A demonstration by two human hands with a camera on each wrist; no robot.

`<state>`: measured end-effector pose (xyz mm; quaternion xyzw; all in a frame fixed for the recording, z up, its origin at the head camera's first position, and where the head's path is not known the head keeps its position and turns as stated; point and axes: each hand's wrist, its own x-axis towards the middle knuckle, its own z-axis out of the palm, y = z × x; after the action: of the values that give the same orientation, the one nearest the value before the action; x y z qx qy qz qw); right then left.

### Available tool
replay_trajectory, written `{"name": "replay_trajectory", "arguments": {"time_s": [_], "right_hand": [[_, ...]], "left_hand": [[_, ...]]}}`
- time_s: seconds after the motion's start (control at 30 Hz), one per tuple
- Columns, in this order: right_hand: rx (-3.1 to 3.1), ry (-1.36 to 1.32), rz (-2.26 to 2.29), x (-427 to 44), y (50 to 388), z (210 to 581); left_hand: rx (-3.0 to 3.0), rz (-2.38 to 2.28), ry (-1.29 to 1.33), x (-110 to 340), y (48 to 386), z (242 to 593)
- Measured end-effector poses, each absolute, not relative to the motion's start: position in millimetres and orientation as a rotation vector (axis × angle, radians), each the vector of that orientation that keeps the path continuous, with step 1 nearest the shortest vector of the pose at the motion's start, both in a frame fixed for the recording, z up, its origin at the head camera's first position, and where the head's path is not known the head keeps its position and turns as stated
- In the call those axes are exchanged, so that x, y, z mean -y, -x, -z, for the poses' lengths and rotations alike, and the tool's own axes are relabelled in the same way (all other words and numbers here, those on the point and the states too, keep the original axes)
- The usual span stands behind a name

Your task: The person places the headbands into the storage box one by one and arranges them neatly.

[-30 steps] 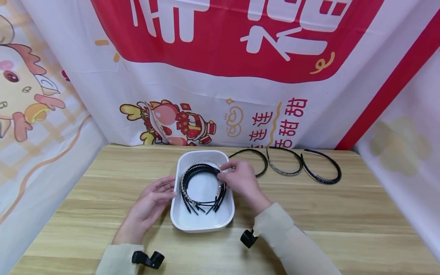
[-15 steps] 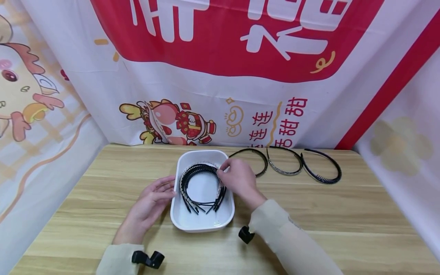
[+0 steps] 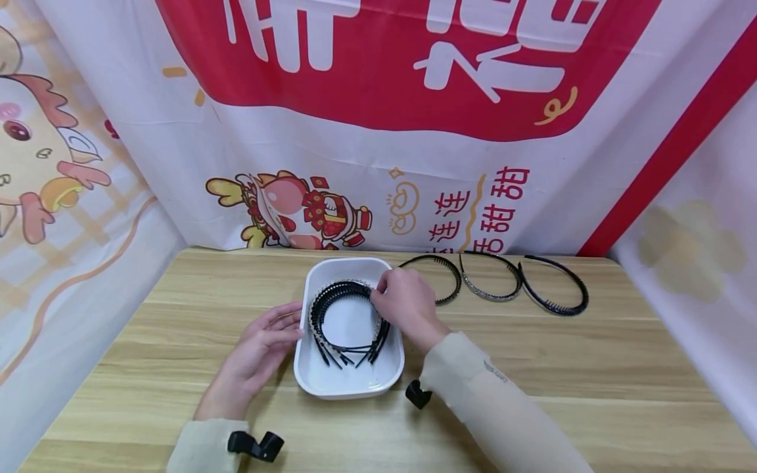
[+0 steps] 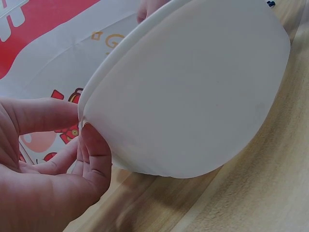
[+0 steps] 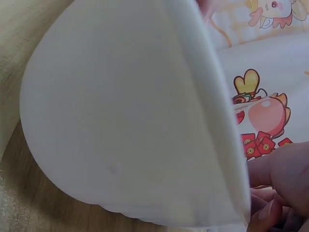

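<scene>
A white plastic tub (image 3: 307, 378) stands on the table with several hair hoops (image 3: 317, 312) nested inside it, black toothed ones among silvery sparkling ones. Against the tub's left outer wall rest the fingertips of my left hand (image 3: 260, 348); the left wrist view shows its thumb (image 4: 96, 154) touching the wall just under the rim. My right hand (image 3: 408, 302) reaches over the right rim and pinches a hair hoop at the upper right of the nest. Its fingertips are partly hidden, and in the right wrist view the tub wall covers most of the scene.
Right of the tub, along the table's back edge, lie three loose hair hoops: a black toothed one (image 3: 457, 270), a silvery one (image 3: 497, 298) and another black toothed one (image 3: 558, 310). A printed cloth (image 3: 378, 157) hangs behind the wooden table (image 3: 532, 368).
My right hand has shifted slightly left and its forearm has swung inward, the fingers staying at the upper right of the hoops. The left hand and tub have hardly moved.
</scene>
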<state>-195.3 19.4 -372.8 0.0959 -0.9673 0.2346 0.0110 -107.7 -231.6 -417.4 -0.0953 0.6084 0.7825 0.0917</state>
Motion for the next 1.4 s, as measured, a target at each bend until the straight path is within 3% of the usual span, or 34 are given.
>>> {"name": "replay_trajectory", "arguments": {"time_s": [0.93, 1.4], "right_hand": [[3.001, -0.357, -0.696, -18, 196, 377], [2.890, -0.217, -1.221, -25, 192, 386]], "left_hand": [[-1.802, -2.329, 0.264, 232, 108, 418], [-1.799, -2.333, 0.265, 232, 107, 417]]}}
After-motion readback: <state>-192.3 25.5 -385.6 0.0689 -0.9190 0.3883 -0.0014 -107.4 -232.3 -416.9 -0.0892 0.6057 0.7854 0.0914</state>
